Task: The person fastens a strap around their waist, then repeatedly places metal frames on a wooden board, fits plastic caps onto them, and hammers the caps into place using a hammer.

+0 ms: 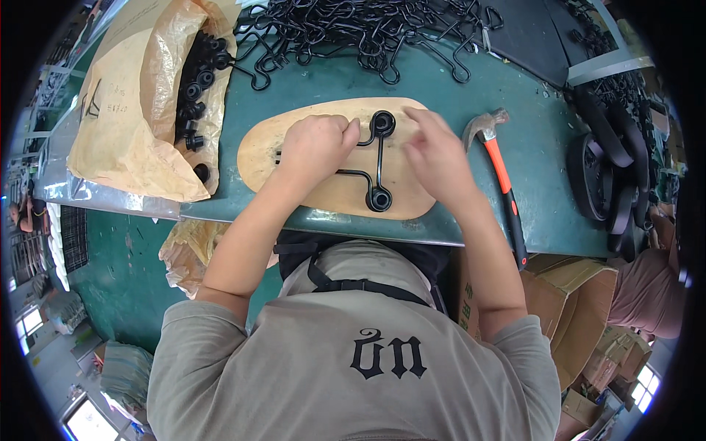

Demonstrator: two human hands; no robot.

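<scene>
Well left of the left fingers, a brown paper bag (121, 140) lies with its mouth facing right, showing black bushings (193, 92). Beyond the fingers is a tangled pile of black wire hooks (353, 33). Beneath both hands lies a wooden board (408, 187), its long axis running left to right, its narrower rounded end leftward. The left hand (316, 151) rests over it, fingers curled inward; whether they pinch the wire beneath cannot be told. Emerging right of these fingers, a black wire piece (380, 162) lies on the board, its crossbar's long axis pointing away from the wearer, a bushing at each end, two arms running leftward under the hand. Just right of it, the right hand (434, 151) is blurred, thumb and fingers parted. Right of those fingers, a hammer (500, 169) lies on the green bench (544, 191), head away; farther right are black rings (610, 162).
</scene>
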